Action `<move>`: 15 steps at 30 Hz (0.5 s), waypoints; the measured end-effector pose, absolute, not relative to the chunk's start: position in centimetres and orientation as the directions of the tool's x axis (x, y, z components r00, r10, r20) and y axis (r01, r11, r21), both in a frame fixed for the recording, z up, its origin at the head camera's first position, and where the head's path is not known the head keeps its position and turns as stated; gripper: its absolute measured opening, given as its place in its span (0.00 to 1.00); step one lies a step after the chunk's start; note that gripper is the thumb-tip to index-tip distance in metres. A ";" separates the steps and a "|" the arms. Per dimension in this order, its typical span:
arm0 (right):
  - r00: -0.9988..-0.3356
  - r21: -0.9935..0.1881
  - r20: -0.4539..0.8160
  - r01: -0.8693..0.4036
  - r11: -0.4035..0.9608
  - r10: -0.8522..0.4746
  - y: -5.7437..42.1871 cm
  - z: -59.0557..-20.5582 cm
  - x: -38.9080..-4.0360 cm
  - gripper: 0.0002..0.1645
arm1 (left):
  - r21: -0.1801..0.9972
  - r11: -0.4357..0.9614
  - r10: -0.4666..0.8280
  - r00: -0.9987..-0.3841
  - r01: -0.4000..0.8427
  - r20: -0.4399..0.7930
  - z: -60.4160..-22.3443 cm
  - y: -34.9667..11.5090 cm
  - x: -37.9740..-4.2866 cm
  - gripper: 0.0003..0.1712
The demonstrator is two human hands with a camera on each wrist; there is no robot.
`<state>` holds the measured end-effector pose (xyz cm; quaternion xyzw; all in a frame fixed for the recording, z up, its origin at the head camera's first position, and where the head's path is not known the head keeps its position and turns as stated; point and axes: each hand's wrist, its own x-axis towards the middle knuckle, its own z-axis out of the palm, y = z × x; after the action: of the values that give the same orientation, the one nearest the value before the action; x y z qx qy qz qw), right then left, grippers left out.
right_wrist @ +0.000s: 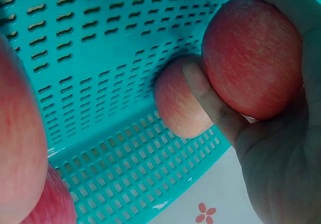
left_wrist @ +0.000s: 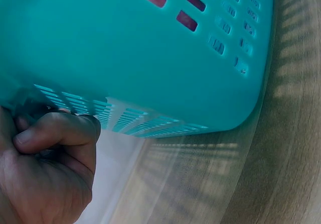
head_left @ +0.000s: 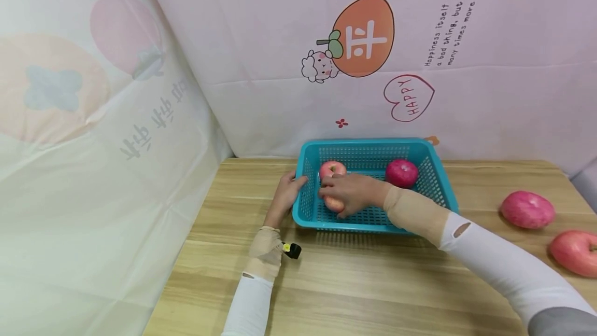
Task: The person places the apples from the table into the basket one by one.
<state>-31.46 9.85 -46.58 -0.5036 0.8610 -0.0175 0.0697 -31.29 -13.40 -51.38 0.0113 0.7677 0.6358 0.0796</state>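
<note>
A turquoise plastic basket [head_left: 373, 228] stands at the back of the table, and my left hand [head_left: 284, 197] grips its left rim. In the left wrist view that hand's fingers [left_wrist: 62, 128] are curled at the basket's edge. Inside the basket, my right hand [head_left: 355, 192] holds a red apple [right_wrist: 253, 56] near the left end, thumb and fingers round its sides. Right beside it rests another apple [head_left: 332, 169] against the basket wall. A dark pink round fruit [head_left: 402, 172] lies toward the basket's right end. Close to the right wrist camera, one more apple [right_wrist: 17, 133] shows; my forearm hides it from the head view.
On the table [head_left: 364, 284] to the right of the basket lie a pink fruit [head_left: 528, 209] and a large red apple [head_left: 576, 253]. A printed cloth [head_left: 270, 108] hangs behind the table, and another [head_left: 93, 196] along the left side. A small black device [head_left: 292, 250] sits at my left wrist.
</note>
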 end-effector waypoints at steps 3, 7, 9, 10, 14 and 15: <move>-0.467 -0.092 -0.119 -0.873 0.479 -0.876 9.5 -46.6 -31.4 0.41 | 0.978 0.192 0.117 -0.987 -0.083 -0.106 -51.3 -13.4 -31.3 0.26; -0.441 -0.068 -0.120 -0.890 0.450 -0.890 9.3 -46.7 -31.3 0.41 | 0.979 0.188 0.114 -0.988 -0.081 -0.104 -51.4 -13.4 -31.4 0.26; -0.428 -0.048 -0.120 -0.899 0.436 -0.896 9.2 -46.8 -31.3 0.41 | 0.979 0.188 0.115 -0.988 -0.083 -0.105 -51.4 -13.4 -31.4 0.26; -0.423 -0.039 -0.121 -0.902 0.431 -0.898 9.1 -46.8 -31.3 0.40 | 0.979 0.189 0.114 -0.988 -0.082 -0.105 -51.4 -13.4 -31.4 0.26; -0.412 -0.018 -0.129 -0.909 0.417 -0.902 8.8 -47.1 -31.3 0.40 | 0.978 0.194 0.113 -0.988 -0.081 -0.104 -51.3 -13.4 -31.4 0.26; -0.411 -0.011 -0.135 -0.909 0.416 -0.902 8.7 -47.1 -31.2 0.40 | 0.978 0.193 0.113 -0.988 -0.080 -0.103 -51.3 -13.4 -31.4 0.26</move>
<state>-31.24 8.69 -47.13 -0.5393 0.8393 0.0318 0.0601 -31.39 -13.37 -51.34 0.0107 0.7686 0.6352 0.0758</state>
